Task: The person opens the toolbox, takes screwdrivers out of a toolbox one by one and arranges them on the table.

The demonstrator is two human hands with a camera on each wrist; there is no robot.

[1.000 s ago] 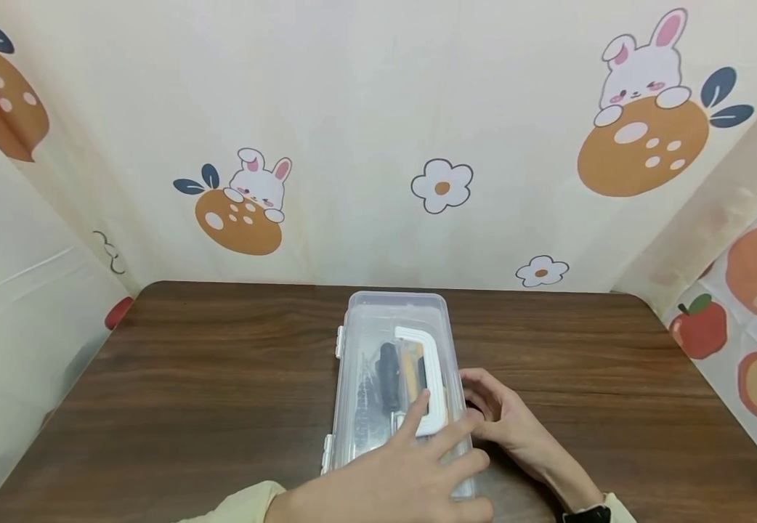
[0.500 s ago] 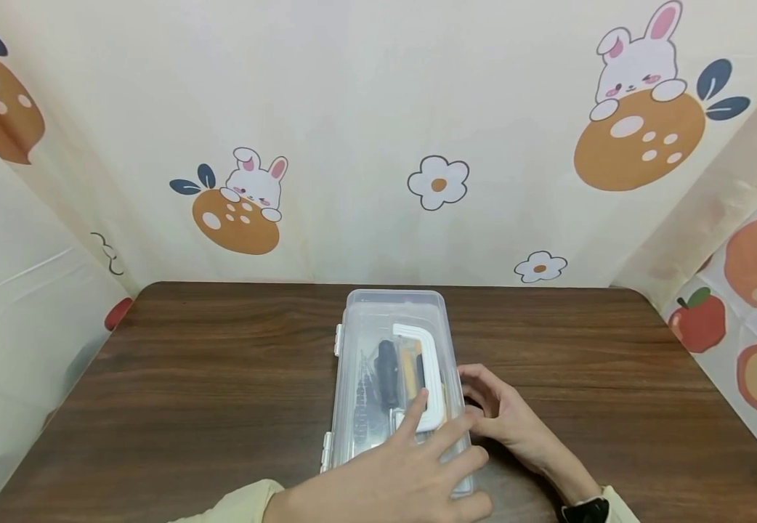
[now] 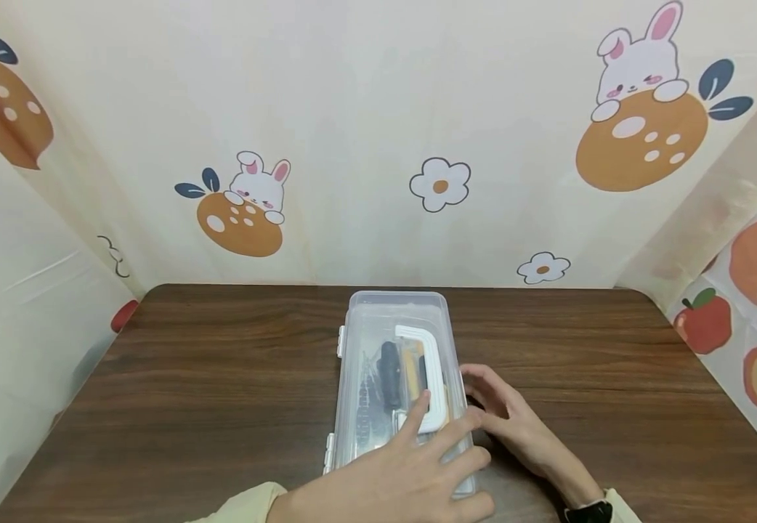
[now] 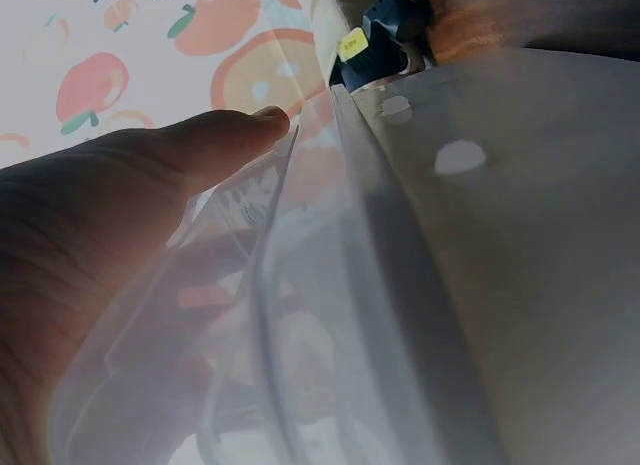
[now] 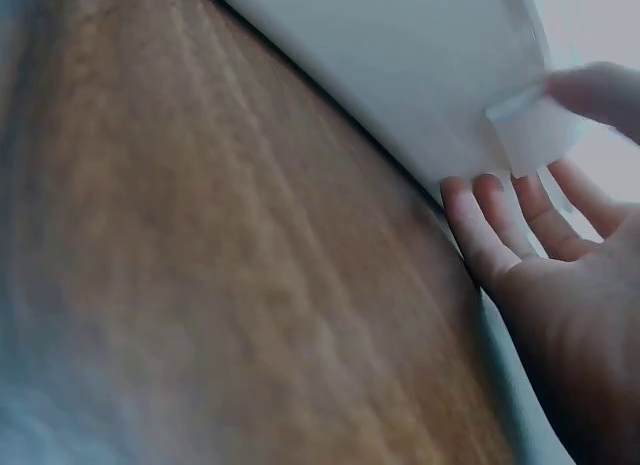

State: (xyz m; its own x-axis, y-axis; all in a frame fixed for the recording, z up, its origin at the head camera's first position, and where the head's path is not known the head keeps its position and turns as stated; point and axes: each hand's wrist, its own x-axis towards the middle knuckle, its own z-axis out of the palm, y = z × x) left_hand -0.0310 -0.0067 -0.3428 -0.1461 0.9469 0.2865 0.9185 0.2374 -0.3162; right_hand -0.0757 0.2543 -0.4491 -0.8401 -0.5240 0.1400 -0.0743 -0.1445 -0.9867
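A clear plastic case [image 3: 394, 312] with a white handle on its lid lies lengthwise on the table. Through the lid show a dark handled thing [image 3: 389, 374], something yellow and thin metal pieces, blurred by the plastic. My left hand [image 3: 411, 468] rests across the near part of the lid, fingers spread, index fingertip by the handle [image 3: 434, 378]. In the left wrist view its thumb lies along the case's edge. My right hand [image 3: 519, 425] is at the case's right side. The right wrist view shows its thumb and fingers pinching a white latch [image 5: 535, 133] there.
White hinges [image 3: 341, 341] run down the case's left side. The brown wooden table [image 3: 221, 385] extends to both sides, with patterned cloth [image 3: 352, 145] hanging behind it. A dark watch [image 3: 589, 513] is on the right wrist.
The head view has shifted slightly. Both hands keep their places on the case, and the case stays where it was with its lid down.
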